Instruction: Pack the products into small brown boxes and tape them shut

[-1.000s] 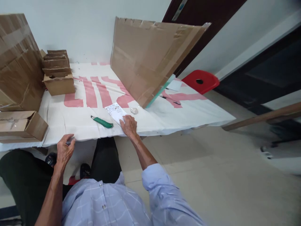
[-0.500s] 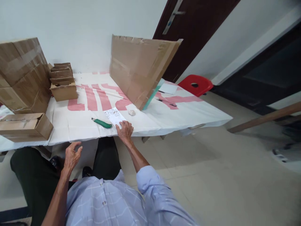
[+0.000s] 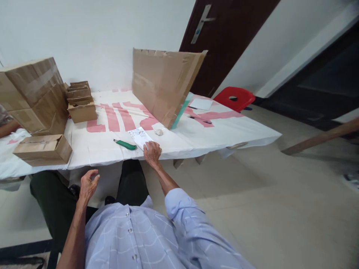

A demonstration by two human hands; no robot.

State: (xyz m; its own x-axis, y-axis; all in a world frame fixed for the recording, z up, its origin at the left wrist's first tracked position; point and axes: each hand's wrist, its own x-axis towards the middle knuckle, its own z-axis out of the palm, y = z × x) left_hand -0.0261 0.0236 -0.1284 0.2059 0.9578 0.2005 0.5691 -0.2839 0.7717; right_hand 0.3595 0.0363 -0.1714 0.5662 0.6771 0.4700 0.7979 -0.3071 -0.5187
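Note:
My right hand (image 3: 152,153) rests at the table's front edge. Its loosely bent fingers lie on the near end of a small white sheet of paper (image 3: 140,137) with rows of printed marks. My left hand (image 3: 89,184) hovers above my lap, in front of the table edge. Thumb and fingers are apart there, and nothing is between them. Just left of the paper lies a green utility knife (image 3: 125,144). A small clear crumpled piece (image 3: 158,132), whose kind I cannot make out, sits to the paper's right.
A closed cardboard box (image 3: 43,150), a large carton (image 3: 36,97) and small open boxes (image 3: 82,111) stand left. A cardboard panel (image 3: 165,82) stands upright on the cloth-covered table (image 3: 224,130). Pens and white paper (image 3: 201,104) lie behind it, near a red chair (image 3: 235,98). Another person's arm (image 3: 9,128) shows far left.
The view has shifted slightly, so the table items sit a little further right. My right hand stays at the paper, and my left hand still hangs before the table.

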